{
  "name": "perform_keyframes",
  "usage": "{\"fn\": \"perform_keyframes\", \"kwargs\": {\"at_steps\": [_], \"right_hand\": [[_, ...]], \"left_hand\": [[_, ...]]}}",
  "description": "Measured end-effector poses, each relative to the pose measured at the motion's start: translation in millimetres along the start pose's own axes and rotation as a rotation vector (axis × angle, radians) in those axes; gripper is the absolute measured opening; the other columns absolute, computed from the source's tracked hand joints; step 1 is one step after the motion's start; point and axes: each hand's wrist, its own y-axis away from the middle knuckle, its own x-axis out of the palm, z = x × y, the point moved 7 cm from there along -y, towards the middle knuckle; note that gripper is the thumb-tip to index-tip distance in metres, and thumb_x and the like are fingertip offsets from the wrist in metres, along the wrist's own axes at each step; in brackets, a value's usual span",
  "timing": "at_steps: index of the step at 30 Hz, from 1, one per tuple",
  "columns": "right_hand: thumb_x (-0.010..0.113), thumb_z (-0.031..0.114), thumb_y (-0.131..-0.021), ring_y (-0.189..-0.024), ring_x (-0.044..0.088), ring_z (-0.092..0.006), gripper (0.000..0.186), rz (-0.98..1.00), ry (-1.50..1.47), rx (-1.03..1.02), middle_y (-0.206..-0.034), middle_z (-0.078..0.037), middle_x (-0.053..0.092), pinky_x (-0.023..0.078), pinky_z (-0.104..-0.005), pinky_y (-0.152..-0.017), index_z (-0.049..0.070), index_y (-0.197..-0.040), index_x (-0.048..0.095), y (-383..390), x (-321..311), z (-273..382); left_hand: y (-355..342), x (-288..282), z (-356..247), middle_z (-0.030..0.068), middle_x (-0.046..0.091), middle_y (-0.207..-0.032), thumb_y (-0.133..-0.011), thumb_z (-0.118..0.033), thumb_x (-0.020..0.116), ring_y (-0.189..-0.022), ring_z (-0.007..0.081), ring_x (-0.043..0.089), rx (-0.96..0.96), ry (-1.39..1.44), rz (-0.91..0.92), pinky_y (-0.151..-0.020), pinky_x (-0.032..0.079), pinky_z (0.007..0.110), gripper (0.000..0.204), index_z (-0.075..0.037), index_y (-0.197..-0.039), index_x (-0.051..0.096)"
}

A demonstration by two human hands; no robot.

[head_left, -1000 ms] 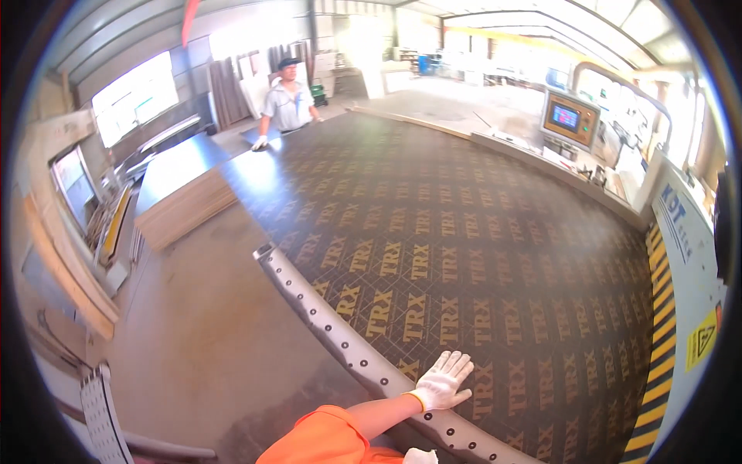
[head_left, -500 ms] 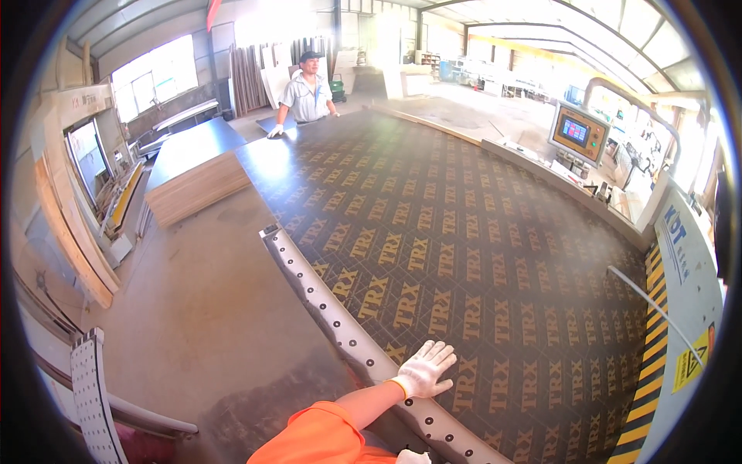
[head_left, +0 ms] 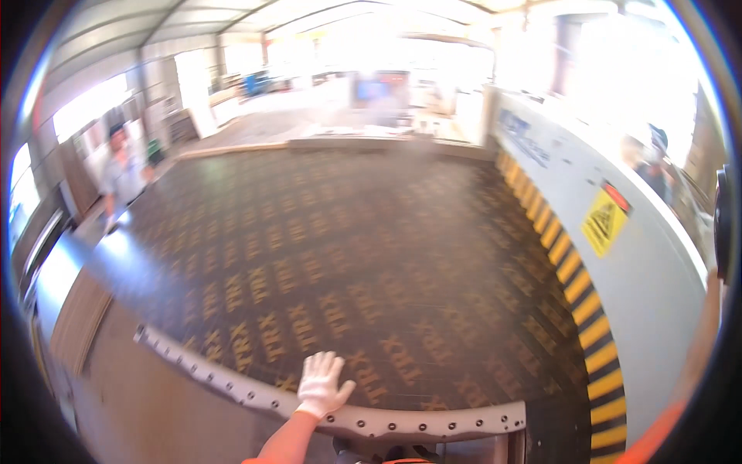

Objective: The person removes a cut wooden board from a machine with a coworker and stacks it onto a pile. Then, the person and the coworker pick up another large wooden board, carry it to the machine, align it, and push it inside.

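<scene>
My left hand, in a white glove, lies flat on a large dark brown panel near its front edge. The fingers are stretched out and nothing is in them. Yellow lettering repeats across the panel's smooth face. Just under my left wrist runs a pale metal rail with a row of round black studs. My right forearm, below an orange sleeve, reaches up along the right rim toward a black fixture. The right hand itself is lost at the dark edge of the picture.
A grey machine beam with yellow-black stripes borders the panel on the right. A co-worker stands at the far left corner. Stacked boards lie at the left. Beyond the far edge is a blurred control screen.
My view has swung to the right, bringing the striped beam closer to the middle. My right arm now extends along the right rim. The left hand still rests flat on the panel.
</scene>
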Motion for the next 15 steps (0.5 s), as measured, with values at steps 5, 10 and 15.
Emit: {"fn": "perform_keyframes", "kwargs": {"at_steps": [5,10,15], "right_hand": [[0.066,0.013,-0.092,-0.043,0.043,-0.0138,0.023,-0.042,-0.096,0.004,-0.055,0.001,0.05,0.031,-0.0381,-0.043,0.003,-0.072,0.066,-17,-16,-127],[0.065,0.01,-0.084,-0.049,0.055,-0.0236,0.017,-0.055,0.077,-0.086,-0.058,-0.014,0.059,0.045,-0.0409,-0.052,-0.004,-0.074,0.069,1,0,-108],[0.067,0.01,-0.077,-0.082,0.075,-0.0362,0.027,-0.042,0.116,0.008,-0.088,-0.027,0.076,0.058,-0.0418,-0.082,-0.006,-0.093,0.08,30,-12,-53]], "left_hand": [[-13,25,-7,0.0241,0.062,-0.137,-0.076,-0.034,0.079,-0.132,0.0472,0.054,0.104,-0.019,-0.111,-0.117,0.038,0.061,0.059,0.0,-0.123,0.067],[-9,22,-14,0.0243,0.062,-0.136,-0.076,-0.033,0.078,-0.131,0.0467,0.054,0.094,-0.048,-0.086,-0.118,0.037,0.061,0.061,0.002,-0.125,0.067],[-4,19,-14,0.0256,0.062,-0.137,-0.077,-0.033,0.077,-0.131,0.047,0.054,0.098,-0.022,-0.086,-0.118,0.037,0.062,0.061,0.003,-0.126,0.067]]}}
